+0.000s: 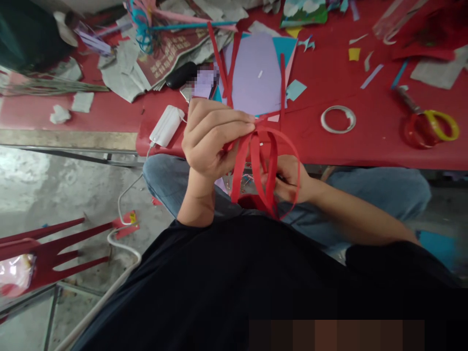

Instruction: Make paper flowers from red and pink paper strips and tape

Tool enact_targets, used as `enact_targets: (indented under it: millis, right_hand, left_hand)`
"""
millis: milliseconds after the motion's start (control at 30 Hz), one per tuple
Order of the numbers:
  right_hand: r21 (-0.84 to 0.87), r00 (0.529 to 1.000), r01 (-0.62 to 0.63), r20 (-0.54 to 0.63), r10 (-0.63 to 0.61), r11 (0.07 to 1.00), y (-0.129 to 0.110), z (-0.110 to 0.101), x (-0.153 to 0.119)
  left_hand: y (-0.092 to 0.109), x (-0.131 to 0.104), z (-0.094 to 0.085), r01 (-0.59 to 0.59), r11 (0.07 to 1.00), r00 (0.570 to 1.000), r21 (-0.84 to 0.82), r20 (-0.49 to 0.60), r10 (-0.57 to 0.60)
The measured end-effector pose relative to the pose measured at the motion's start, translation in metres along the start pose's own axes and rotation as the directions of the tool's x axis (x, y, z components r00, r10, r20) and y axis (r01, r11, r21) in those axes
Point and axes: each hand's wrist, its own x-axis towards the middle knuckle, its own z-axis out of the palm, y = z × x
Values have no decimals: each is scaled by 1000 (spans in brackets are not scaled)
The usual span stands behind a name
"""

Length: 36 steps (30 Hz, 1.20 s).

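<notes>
Red-covered table (329, 151), across the upper part of the frame, strewn with paper pieces. Below it, the person's dark shirt (234, 273) fills the lower centre, with denim-clad knees (383, 190) to either side under the table edge. A red plastic stool (46, 258) occupies the lower left.

Crumpled newsprint (124, 70) covers the upper left of the table; a lavender paper panel (256, 73), over blue paper, lies at upper centre. Long red strips rise across its left and right sides.

At the centre of the frame, the red strip loops (238, 170) hang in front of the shirt. The left hand (212, 139) pinches their upper end between thumb and fingertips. The right hand (290, 180) is bent beside their lower right, partly hidden by the strips; whether it grips them cannot be told.

Scissors (433, 122) with yellow and red handles lie at the right. A white rectangular block (167, 126) with a cable lies left of the left hand. A pale ring (323, 121) rests between loops and scissors. Smallest are the scraps, among them a yellow square (354, 54) at upper right.
</notes>
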Motion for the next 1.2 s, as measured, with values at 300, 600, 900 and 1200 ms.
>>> enact_targets:
  millis: [300,600,900,1200]
  right_hand:
    - [-47,995,-85,-54,83,995,-5,0,-2]
    - [-76,998,-45,-46,42,996,-6,1,-5]
    - [-43,998,19,-66,-21,999,-7,8,-5]
    - [75,993,-91,-67,96,993,-1,2,-3]
  left_hand:
    - [1,41,8,-393,916,916,77,-46,398]
    - [26,35,18,-320,938,916,136,-210,343]
    - [-1,9,31,-93,989,965,119,-235,119]
    - [-8,15,17,227,974,951,-8,216,-220]
